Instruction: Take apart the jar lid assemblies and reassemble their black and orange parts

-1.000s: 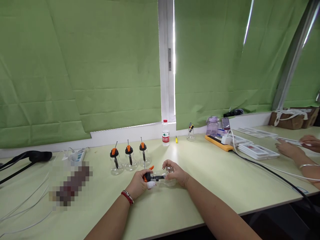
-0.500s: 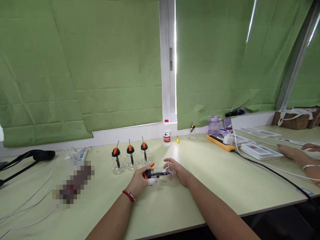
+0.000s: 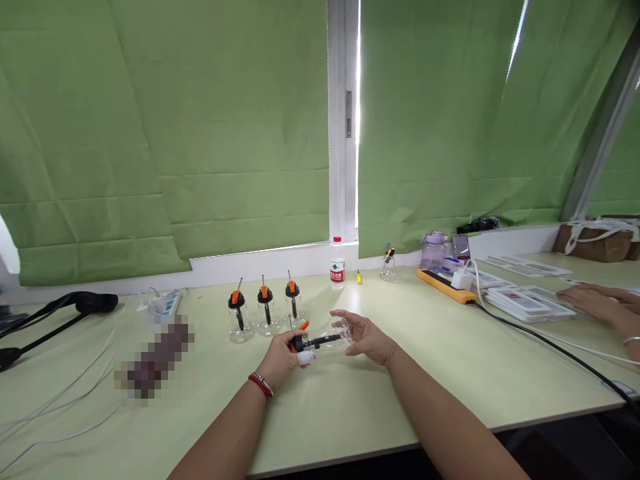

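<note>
A clear bottle (image 3: 330, 341) lies sideways between my hands, a little above or on the table; I cannot tell which. It has a black-and-orange top, a thin metal rod and a dark bar inside. My left hand (image 3: 284, 353), with white tape on a finger, is closed around the top. My right hand (image 3: 369, 339) curves its fingers and thumb around the bottle's rounded base. Three similar bottles stand upright just behind: a left one (image 3: 241, 331), a middle one (image 3: 269, 325) and a right one (image 3: 300, 313).
Behind stand a water bottle (image 3: 337, 270), a yellow cutter (image 3: 359, 277) and a small jar (image 3: 388, 272) with tools. To the right are an orange power strip (image 3: 445, 287), a purple jug (image 3: 433, 253) and white panels (image 3: 525, 305). A co-worker's hands (image 3: 600, 303) are at far right.
My right hand has turned slightly and shifted a little right at the bottle's base. My left hand keeps its hold on the top. The camera view has shifted slightly.
</note>
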A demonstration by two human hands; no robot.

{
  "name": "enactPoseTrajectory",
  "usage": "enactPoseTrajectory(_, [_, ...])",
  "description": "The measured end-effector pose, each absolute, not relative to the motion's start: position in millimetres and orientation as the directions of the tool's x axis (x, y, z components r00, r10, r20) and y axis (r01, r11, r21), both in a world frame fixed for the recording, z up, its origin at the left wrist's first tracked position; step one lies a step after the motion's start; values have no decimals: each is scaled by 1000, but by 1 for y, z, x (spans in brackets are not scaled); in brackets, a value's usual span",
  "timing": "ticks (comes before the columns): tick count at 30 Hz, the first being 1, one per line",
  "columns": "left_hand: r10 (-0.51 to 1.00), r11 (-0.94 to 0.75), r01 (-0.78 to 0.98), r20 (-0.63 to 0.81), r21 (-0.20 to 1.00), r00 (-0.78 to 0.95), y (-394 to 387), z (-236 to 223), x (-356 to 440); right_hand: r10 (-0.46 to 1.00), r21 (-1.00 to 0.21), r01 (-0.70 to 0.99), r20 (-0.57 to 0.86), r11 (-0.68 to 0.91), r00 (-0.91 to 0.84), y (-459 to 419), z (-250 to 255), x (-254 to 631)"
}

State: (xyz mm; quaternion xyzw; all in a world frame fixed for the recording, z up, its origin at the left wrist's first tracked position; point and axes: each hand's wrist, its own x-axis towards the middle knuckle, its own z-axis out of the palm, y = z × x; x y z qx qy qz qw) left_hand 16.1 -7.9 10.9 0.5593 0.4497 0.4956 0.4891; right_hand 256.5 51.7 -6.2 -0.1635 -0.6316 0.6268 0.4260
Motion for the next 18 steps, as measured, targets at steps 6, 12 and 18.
enactPoseTrajectory(6, [990, -75, 32, 70, 997, 121, -9, 11, 16, 733, -908, -355, 395, 222, -553, 52, -5, 256])
enactPoseTrajectory(12, [990, -99, 40, 94, 994, 104, -7, 10, 10, 782, -956, -279, 242, 92, -574, 46, -4, 255])
enactPoseTrajectory(18, [986, -109, 92, 95, 990, 137, -7, 9, 8, 821, -987, -152, 126, 49, -556, 45, -6, 250])
